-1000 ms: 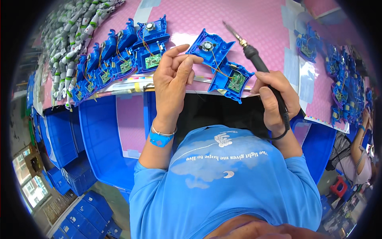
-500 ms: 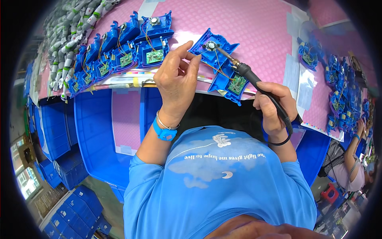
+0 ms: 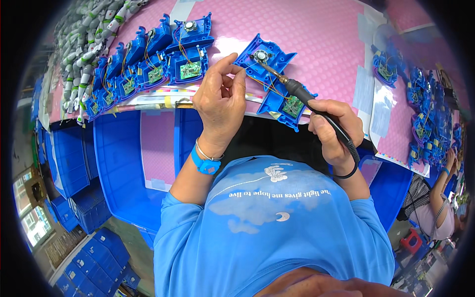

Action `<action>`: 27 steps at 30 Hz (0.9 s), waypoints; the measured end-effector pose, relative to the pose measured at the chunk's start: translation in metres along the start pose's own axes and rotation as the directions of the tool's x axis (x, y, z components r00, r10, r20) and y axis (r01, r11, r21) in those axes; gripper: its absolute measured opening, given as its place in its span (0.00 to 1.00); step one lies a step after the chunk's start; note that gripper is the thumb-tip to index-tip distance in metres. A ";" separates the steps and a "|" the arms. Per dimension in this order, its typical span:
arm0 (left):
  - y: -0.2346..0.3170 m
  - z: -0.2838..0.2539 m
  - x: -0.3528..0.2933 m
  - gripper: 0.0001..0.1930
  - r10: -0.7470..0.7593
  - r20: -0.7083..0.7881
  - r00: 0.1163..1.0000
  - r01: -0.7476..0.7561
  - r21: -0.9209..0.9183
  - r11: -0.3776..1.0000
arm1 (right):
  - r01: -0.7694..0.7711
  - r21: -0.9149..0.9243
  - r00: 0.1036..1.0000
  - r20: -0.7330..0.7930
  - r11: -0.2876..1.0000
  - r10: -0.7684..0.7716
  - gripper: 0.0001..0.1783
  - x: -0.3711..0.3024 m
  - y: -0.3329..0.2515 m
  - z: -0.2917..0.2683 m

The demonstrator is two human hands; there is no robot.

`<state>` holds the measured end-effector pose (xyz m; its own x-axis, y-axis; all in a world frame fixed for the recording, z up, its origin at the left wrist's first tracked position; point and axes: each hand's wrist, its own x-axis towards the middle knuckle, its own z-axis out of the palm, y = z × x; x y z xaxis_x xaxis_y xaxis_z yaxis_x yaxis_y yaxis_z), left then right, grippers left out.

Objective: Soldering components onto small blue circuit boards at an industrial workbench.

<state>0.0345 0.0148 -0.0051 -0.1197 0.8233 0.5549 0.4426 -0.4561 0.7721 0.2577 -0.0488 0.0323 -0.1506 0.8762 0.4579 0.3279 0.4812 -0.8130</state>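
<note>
- Presently, iron [image 3: 301,93] is held in right grip [image 3: 341,129]; state of left grip [image 3: 220,101] cannot be told.
- Shell [image 3: 286,60] could be melted if iron strayed past speaker [image 3: 261,55].

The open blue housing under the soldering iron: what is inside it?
Inside the blue housing are a round speaker, a green circuit board and thin wires. The soldering iron covers part; what lies beneath is hidden.
</note>
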 end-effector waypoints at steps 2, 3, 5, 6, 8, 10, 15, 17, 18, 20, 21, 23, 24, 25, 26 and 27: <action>-0.001 0.000 -0.001 0.16 -0.012 -0.001 1.000 0.012 0.006 1.000 | 0.002 -0.009 1.000 0.002 1.000 -0.001 0.13 0.001 0.000 0.000; -0.001 0.000 -0.001 0.15 -0.023 -0.002 1.000 0.023 0.011 1.000 | 0.003 -0.019 1.000 0.002 1.000 -0.003 0.13 0.001 0.000 0.000; -0.001 0.001 0.000 0.15 -0.016 -0.004 1.000 0.016 0.013 1.000 | -0.006 -0.023 1.000 0.002 1.000 0.006 0.13 0.002 -0.001 0.000; -0.002 0.001 0.000 0.15 -0.008 -0.006 1.000 0.008 0.015 1.000 | -0.015 -0.027 1.000 0.001 1.000 0.015 0.13 0.003 -0.001 0.001; -0.003 0.001 0.001 0.15 -0.013 -0.006 1.000 0.013 0.027 1.000 | -0.024 -0.023 1.000 0.010 0.999 0.024 0.13 0.005 -0.004 0.001; -0.004 0.001 0.001 0.14 -0.018 -0.007 1.000 0.018 0.042 0.999 | -0.033 -0.017 0.999 0.020 0.999 0.033 0.13 0.006 -0.004 0.001; -0.004 0.002 0.002 0.14 -0.019 0.007 1.000 0.019 0.033 0.999 | -0.034 -0.039 0.999 0.010 0.999 0.034 0.13 0.007 -0.004 0.001; -0.005 0.003 0.002 0.14 -0.003 0.008 1.000 0.003 0.030 1.000 | -0.018 -0.035 1.000 0.011 0.999 0.018 0.13 0.007 -0.001 0.001; -0.005 0.004 0.002 0.14 0.014 0.009 1.000 -0.014 0.026 1.000 | -0.002 -0.032 1.000 0.011 0.999 0.002 0.13 0.007 -0.001 0.001; -0.006 0.005 0.003 0.14 -0.010 0.024 1.000 0.010 0.003 1.000 | -0.012 -0.033 1.000 0.012 0.999 0.013 0.13 0.007 -0.001 0.001; -0.006 0.006 0.003 0.14 -0.032 0.040 0.999 0.033 -0.019 0.999 | -0.022 -0.033 1.000 0.011 0.999 0.022 0.13 0.007 -0.001 0.001; -0.006 0.005 0.003 0.14 -0.033 0.057 0.998 0.033 -0.012 0.999 | -0.007 -0.038 1.000 0.016 0.999 0.008 0.13 0.008 -0.001 0.001; -0.006 0.005 0.003 0.13 -0.033 0.074 0.997 0.034 -0.005 0.999 | 0.007 -0.043 1.000 0.021 0.999 -0.006 0.14 0.008 0.000 0.000; -0.005 0.003 0.003 0.13 -0.034 0.074 0.997 0.035 -0.004 0.999 | 0.007 -0.043 1.000 0.022 0.999 -0.006 0.14 0.006 0.000 -0.001; -0.003 0.000 0.002 0.13 -0.039 0.085 0.996 0.038 0.015 0.999 | 0.018 -0.032 1.000 -0.012 0.999 -0.018 0.14 0.003 0.001 -0.002; -0.002 -0.002 0.001 0.13 -0.044 0.096 0.994 0.040 0.035 0.999 | 0.028 -0.021 0.999 -0.045 0.999 -0.029 0.14 0.000 0.002 -0.003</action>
<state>0.0317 0.0162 -0.0054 -0.0526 0.8711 0.4883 0.4679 -0.4105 0.7827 0.2608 -0.0477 0.0322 -0.1178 0.8596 0.4972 0.3429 0.5051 -0.7920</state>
